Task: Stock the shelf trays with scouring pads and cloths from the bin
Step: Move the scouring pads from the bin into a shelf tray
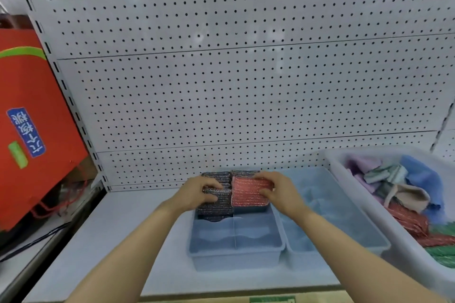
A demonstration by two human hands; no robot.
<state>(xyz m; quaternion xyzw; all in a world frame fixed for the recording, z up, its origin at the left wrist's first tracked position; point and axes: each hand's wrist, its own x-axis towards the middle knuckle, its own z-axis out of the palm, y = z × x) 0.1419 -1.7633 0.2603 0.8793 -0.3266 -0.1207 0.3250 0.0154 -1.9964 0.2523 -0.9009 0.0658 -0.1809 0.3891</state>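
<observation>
A white shelf (118, 229) with a holed back wall (246, 81) holds 2 blue trays (236, 256). The left hand (197, 192) grips dark scouring pads (214, 209); the right hand (278, 192) grips a red pad (248, 193) in the tray. The bin (384, 216) sits right.

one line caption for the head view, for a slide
Left hand on dark scouring pads, right hand on a red pad, at the back of a divided blue tray.

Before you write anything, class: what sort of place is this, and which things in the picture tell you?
Most likely a shop aisle being stocked. A pegboard backs the shelf, a tray holds scouring pads, and a bin of mixed stock stands beside it.
</observation>
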